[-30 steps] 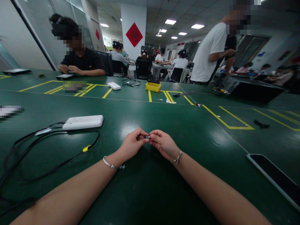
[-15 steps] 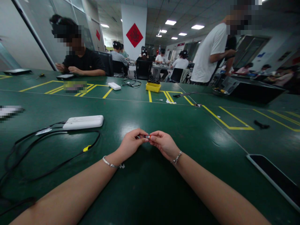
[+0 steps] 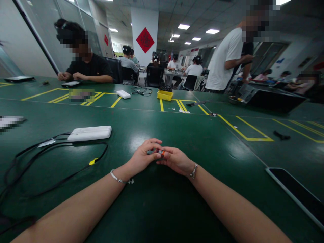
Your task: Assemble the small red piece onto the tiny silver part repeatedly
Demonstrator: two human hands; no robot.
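Between the fingertips of both hands, above the green table [image 3: 152, 209], is a small orange and silver-grey piece [image 3: 161, 153], mostly covered by fingers and too small to name for certain. My right hand [image 3: 177, 160] pinches its orange end between thumb and fingers. Against the other end rests the thumb of my left hand [image 3: 144, 156], with its index finger bent over the top and other fingers stretched forward. Each wrist wears a silver bracelet.
To the left lie a white power bank [image 3: 89, 133] and looped black cables [image 3: 63, 143] with a yellow tag. A dark-screened phone or tablet [image 3: 298, 195] lies at right. Further off stand a yellow basket [image 3: 165, 95] and a black case [image 3: 275, 98]. A person in black [image 3: 88, 69] sits opposite.
My hands have shifted slightly and turned the small piece, so its orange end now tilts down to the right. The left fingers have lifted and spread forward a little.
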